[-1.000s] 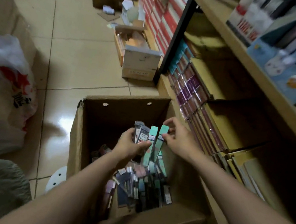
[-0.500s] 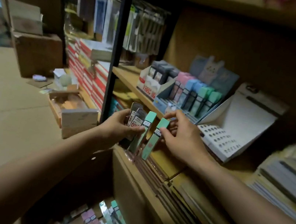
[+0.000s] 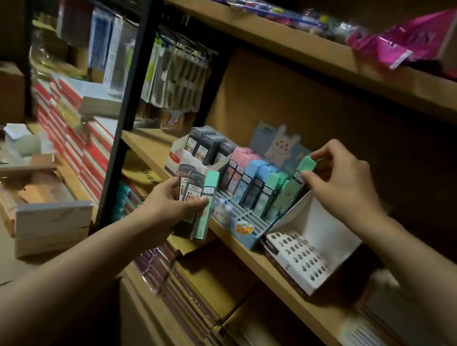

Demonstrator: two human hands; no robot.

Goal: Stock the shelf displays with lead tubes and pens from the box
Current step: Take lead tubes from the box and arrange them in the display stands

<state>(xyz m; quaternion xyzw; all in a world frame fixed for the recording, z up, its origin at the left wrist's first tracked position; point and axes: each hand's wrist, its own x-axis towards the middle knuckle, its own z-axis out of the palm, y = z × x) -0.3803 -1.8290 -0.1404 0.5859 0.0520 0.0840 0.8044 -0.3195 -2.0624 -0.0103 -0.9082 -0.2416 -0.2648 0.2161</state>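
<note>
Wooden shelf [image 3: 275, 265] carries my landmark, the blue display [image 3: 246, 220]: its back rows look stocked, front slots bare, so I judge the job partly done. Above its right end my right hand [image 3: 342, 185] pinches a green lead tube [image 3: 300, 173] by the cap. Left of it, my left hand [image 3: 170, 204] grips three more tubes [image 3: 196, 197], waiting

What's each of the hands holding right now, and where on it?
Right hand pinches a green lead tube by its top cap. Left hand grips a small bunch of tubes around their middles.
</note>
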